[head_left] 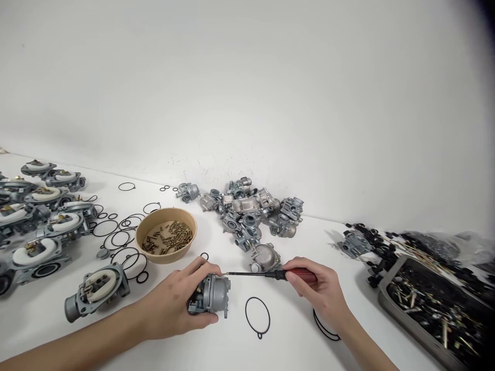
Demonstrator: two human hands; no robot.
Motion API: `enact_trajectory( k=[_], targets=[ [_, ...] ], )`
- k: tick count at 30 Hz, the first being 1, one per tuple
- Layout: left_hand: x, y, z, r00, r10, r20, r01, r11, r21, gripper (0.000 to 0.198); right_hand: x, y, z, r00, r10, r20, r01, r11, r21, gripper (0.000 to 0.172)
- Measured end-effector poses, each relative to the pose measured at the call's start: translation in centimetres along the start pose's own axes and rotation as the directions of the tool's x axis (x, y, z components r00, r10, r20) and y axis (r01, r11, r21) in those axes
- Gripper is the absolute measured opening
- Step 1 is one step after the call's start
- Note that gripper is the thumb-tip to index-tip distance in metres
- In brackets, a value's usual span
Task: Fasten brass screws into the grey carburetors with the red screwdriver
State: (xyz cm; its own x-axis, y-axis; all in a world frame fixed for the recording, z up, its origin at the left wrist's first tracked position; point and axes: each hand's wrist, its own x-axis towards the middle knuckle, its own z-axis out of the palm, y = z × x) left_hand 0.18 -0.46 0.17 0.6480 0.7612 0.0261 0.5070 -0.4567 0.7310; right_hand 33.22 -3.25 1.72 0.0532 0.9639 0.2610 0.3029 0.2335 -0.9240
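Observation:
My left hand [176, 304] is closed around a grey metal carburetor [212, 296], holding it down on the white table near the front. A screwdriver [286, 275] with a dark red handle is gripped in my right hand [320, 293]. Its thin shaft points left, and the tip meets the top of the carburetor by my left fingertips. Just right of the carburetor, a black rubber gasket ring [257, 316] lies flat on the table.
A tan bowl [145, 229] of small brass screws sits behind my left hand. Assembled carburetors [46, 221] and loose black O-rings [119, 234] fill the left. A pile of carburetor bodies [251, 208] lies at centre back. A grey tray [390, 304] of small parts stands at the right.

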Motion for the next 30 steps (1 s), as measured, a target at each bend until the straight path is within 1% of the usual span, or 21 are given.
enact_trajectory(
  k=[7,13,19,23,26,30],
  targets=[
    [0.0,0.0,0.0,1.0,0.004,-0.003,-0.004,1.0,0.0,0.055,-0.1,0.0,0.1,1.0,-0.009,0.016,0.009,1.0,0.01,0.021],
    [0.1,0.0,0.0,1.0,0.016,-0.019,-0.016,1.0,0.01,0.054,0.0,0.0,-0.1,1.0,-0.023,-0.008,0.023,0.999,-0.033,0.024],
    [0.0,-0.2,0.1,1.0,0.023,-0.02,-0.022,1.0,0.018,0.055,0.0,0.2,-0.1,0.999,-0.035,0.024,0.036,0.998,-0.044,0.021],
    [0.0,-0.3,0.2,0.999,0.025,-0.02,-0.025,1.0,0.013,0.056,0.3,1.0,-0.5,0.994,-0.089,0.065,0.092,0.994,-0.054,0.016],
    [0.0,-0.4,0.2,0.999,0.029,-0.019,-0.029,1.0,0.012,0.055,0.5,1.3,-0.7,0.987,-0.13,0.091,0.135,0.989,-0.055,0.015],
    [0.0,-0.4,0.2,0.999,0.031,-0.018,-0.031,0.999,0.008,0.055,0.3,0.9,-0.6,0.994,-0.087,0.065,0.091,0.994,-0.062,0.02]
  ],
)
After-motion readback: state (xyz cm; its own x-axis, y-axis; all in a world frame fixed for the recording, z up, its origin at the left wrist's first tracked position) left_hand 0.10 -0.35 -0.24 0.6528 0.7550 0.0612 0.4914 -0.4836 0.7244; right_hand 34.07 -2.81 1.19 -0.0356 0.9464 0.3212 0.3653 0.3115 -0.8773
